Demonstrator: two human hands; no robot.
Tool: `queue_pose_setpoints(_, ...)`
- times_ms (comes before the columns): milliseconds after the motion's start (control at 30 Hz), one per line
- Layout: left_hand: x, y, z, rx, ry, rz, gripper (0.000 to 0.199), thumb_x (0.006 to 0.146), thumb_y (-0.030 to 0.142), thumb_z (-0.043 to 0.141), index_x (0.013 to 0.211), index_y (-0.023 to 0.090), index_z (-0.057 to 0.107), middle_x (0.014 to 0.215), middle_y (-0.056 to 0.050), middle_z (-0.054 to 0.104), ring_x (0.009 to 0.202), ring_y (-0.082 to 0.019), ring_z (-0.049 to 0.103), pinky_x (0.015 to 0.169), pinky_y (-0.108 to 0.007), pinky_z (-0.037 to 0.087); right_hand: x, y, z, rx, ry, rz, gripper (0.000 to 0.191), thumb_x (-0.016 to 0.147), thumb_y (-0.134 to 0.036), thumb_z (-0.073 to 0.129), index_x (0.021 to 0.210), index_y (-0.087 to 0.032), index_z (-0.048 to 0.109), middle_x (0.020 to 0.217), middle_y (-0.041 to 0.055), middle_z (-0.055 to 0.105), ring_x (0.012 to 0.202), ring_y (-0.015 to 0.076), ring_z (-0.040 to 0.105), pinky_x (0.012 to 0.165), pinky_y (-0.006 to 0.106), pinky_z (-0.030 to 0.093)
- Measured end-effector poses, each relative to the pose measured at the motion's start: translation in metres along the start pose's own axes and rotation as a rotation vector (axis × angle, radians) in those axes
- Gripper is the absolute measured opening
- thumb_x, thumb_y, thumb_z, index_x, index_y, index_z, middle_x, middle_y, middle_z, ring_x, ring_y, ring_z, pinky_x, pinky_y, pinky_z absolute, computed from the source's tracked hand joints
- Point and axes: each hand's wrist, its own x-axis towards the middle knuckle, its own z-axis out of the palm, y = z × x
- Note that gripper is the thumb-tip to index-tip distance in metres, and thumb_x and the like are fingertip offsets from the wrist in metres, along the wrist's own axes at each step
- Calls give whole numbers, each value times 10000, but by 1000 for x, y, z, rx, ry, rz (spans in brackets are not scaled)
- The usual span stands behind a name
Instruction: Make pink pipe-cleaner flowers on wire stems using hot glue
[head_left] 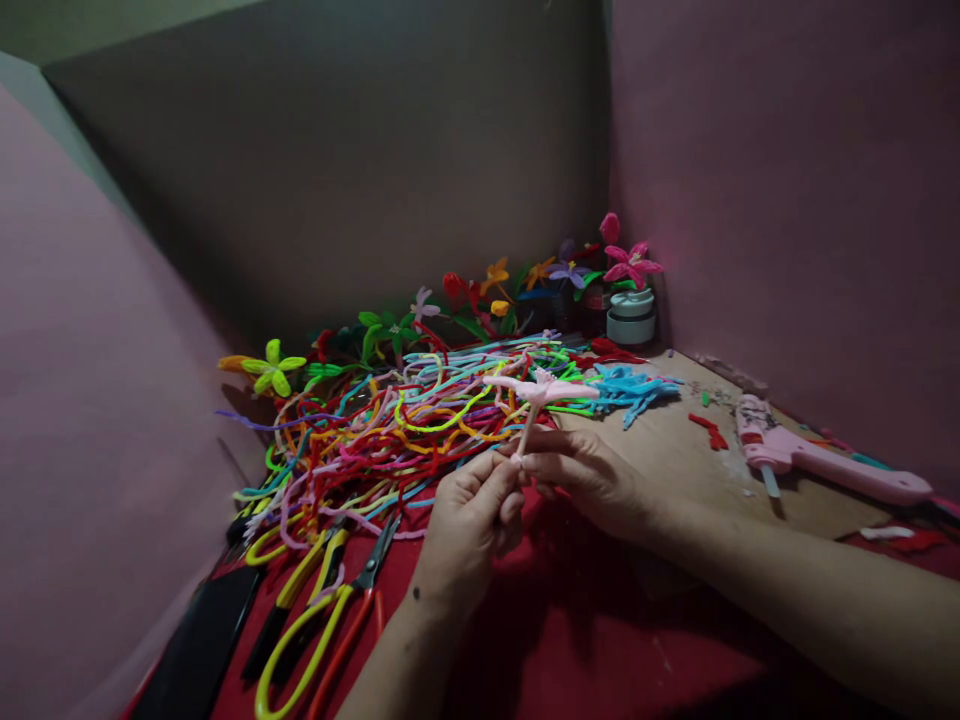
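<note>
A light pink pipe-cleaner flower (546, 388) stands upright on a pale stem, its petals spread above my fingers. My left hand (472, 510) is closed, thumb and forefinger pinching the lower end of the stem. From the right, my right hand (577, 468) is closed on the same stem, its fingertips meeting those of the left. Just behind both hands lies a big tangle of many-coloured pipe cleaners (375, 430).
Scissors (352, 600) and yellow-black pliers (300, 580) lie at front left beside a black object (199, 645). A pink glue gun (840, 465) rests on the brown board (637, 440) at right. Finished flowers (390, 332) and a pale pot (630, 318) stand behind.
</note>
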Motion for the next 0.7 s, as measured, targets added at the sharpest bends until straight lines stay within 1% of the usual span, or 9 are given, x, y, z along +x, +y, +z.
queue_pose_setpoints(133,1,-2,-4,-155,-91,-75,214,821,326,524,704,147,514,417,100,319,306,-7,168,325,-145,162,3,4,0,58,11,48,215,730,-271,622,912,-177,688,669,-10,554,577,88,403,558,241,301)
queue_pose_setpoints(233,2,-2,-6,-251,-145,-130,203,825,297,519,690,147,506,422,102,317,306,-4,137,311,-136,175,5,6,-1,151,20,84,221,707,-258,645,909,-181,689,690,2,591,590,92,438,555,238,304)
queue_pose_setpoints(300,3,-2,-8,-302,-186,-160,191,820,295,527,698,149,507,431,107,301,310,-5,107,296,-132,181,5,7,-1,197,-3,90,194,694,-243,652,870,-170,693,674,6,600,582,90,448,541,235,293)
queue_pose_setpoints(367,4,-2,-10,-320,-231,-192,187,810,308,539,716,148,514,440,111,286,314,-7,83,285,-131,179,5,8,-2,226,-34,85,149,680,-216,652,811,-157,695,661,8,604,577,89,452,540,236,290)
queue_pose_setpoints(433,4,0,-10,-284,-242,-210,199,806,329,537,724,149,516,442,113,275,316,-9,79,286,-135,176,5,8,-2,230,-28,69,117,674,-185,646,775,-152,692,661,7,605,585,87,454,555,240,296)
queue_pose_setpoints(500,3,1,-8,-161,-195,-186,222,817,356,511,722,155,509,443,106,289,310,-14,115,299,-143,175,4,9,-2,212,16,53,110,676,-166,639,771,-152,693,658,1,597,580,81,438,564,242,300)
queue_pose_setpoints(567,2,1,-5,86,-81,-68,277,842,381,456,679,160,489,453,83,336,313,-25,207,323,-157,195,5,11,-1,193,65,41,112,681,-163,638,776,-153,695,662,-3,590,569,77,423,554,240,297)
queue_pose_setpoints(633,0,-3,-2,450,55,148,301,867,367,407,662,162,488,499,45,427,368,-50,355,378,-177,274,5,12,-1,187,108,36,99,682,-176,647,766,-154,694,690,1,596,561,74,416,540,239,292)
queue_pose_setpoints(700,0,-10,-3,851,150,408,235,875,306,402,747,158,531,615,-5,543,507,-94,506,492,-206,371,5,13,-1,198,140,47,85,676,-194,665,748,-155,687,700,1,598,556,72,415,536,238,292)
